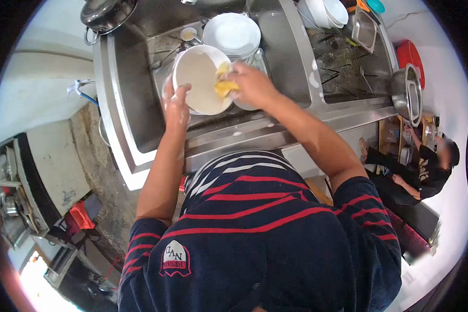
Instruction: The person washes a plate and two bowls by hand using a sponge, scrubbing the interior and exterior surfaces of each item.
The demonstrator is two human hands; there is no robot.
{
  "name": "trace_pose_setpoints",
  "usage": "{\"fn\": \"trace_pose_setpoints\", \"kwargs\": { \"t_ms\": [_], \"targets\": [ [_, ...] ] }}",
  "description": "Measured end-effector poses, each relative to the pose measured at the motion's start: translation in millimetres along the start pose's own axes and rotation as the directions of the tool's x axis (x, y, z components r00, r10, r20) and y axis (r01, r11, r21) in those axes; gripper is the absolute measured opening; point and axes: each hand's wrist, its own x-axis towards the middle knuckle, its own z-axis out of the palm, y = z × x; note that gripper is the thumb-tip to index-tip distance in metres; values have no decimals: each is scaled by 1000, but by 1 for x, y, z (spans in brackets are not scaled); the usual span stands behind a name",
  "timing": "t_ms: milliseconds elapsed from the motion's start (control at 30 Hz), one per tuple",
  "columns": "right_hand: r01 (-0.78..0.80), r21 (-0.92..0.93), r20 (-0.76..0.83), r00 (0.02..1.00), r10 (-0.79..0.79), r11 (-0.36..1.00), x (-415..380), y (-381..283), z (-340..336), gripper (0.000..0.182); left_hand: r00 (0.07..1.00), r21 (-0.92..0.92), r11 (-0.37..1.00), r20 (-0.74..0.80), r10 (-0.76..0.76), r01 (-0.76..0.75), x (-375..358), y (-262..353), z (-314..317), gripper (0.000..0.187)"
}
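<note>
A white bowl (200, 78) is tilted over the left sink basin, its inside turned toward me. My left hand (177, 101) grips its left side, thumb over the rim and suds on the fingers. Against the bowl's right inner side, my right hand (247, 83) presses a yellow sponge (225, 87); the fingers are slightly blurred by motion. Just behind the bowl stands a stack of white plates (231, 35). A small cup (188, 34) and several spoons lie to the left of that stack. Part of what lies under the bowl is hidden.
A dark pot (106, 13) stands at the far left sink corner. The right basin (343, 67) holds white bowls (322, 13), a metal tray (364, 30) and loose utensils. Metal bowls (408, 93) lean at its right edge. Another person (426, 171) sits off to the right.
</note>
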Motion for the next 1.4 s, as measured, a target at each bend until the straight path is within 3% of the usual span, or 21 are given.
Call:
{"fn": "trace_pose_setpoints", "kwargs": {
  "t_ms": [67,133,167,200,233,267,300,333,433,500,567,600,700,767,800,833,867,933,1000,1100,1400],
  "targets": [
    [-72,45,-132,988,78,996,3,20,-6,39,999,160,986,44,31,-38,0,1,1,48],
    [-146,99,-265,950,168,984,1,35,-19,40,936,-140,926,34,-350,351,0,12,9,44],
    [-174,190,-389,890,237,966,-2,42,-30,38,936,-131,927,44,-350,353,5,-1,6,44],
    [-186,281,-498,810,309,941,-6,50,-37,37,985,259,964,139,-105,66,12,-24,-5,42],
    [-192,285,-500,806,317,939,-12,62,-37,37,944,562,783,316,94,-267,16,-37,-10,41],
    [-151,420,-550,742,384,895,-19,75,-31,36,942,565,779,323,92,-270,16,-27,0,41],
    [-94,544,-584,672,456,834,-24,85,-23,36,970,385,916,157,-186,114,14,-7,15,41],
    [-90,715,-500,628,597,694,-28,92,-14,31,873,128,871,61,-484,474,13,4,25,42],
    [-32,849,-411,589,696,528,-25,87,-22,31,846,-14,857,169,-505,515,45,-34,26,43],
    [-81,813,-429,585,688,576,-26,93,-16,33,837,91,859,195,-511,504,52,-27,37,43],
    [-46,746,-488,641,593,665,-24,96,-10,33,846,457,875,392,-361,161,74,-52,42,45],
    [-89,718,-490,639,593,690,-25,93,-13,34,857,377,890,337,-389,255,79,-71,49,44],
    [-30,693,-538,644,545,720,-28,94,-14,35,839,484,858,385,-384,171,96,-112,71,43],
    [-80,702,-507,641,576,707,-30,89,-15,35,822,385,904,442,-360,189,102,-138,75,28],
    [-87,764,-453,633,628,639,-30,85,-15,35,738,652,668,637,-223,-360,111,-149,79,22],
    [-90,813,-406,621,671,575,-30,84,-18,35,554,584,174,810,-194,-793,122,-160,90,18],
    [-64,809,-426,623,657,585,-30,89,-16,35,497,490,204,868,-21,-848,120,-172,91,17],
    [-61,797,-442,619,649,601,-30,83,-18,32,321,345,173,935,-152,-922,129,-183,99,16],
    [-45,768,-479,623,619,639,-30,85,-18,31,765,755,502,594,-249,-422,94,-121,121,18],
    [-25,756,-489,643,590,654,-30,86,-16,31,790,797,316,584,-189,-514,91,-117,128,25],
    [-45,813,-370,730,575,581,-27,84,-15,26,781,815,186,579,-234,-549,78,-97,149,24]
  ]
}}
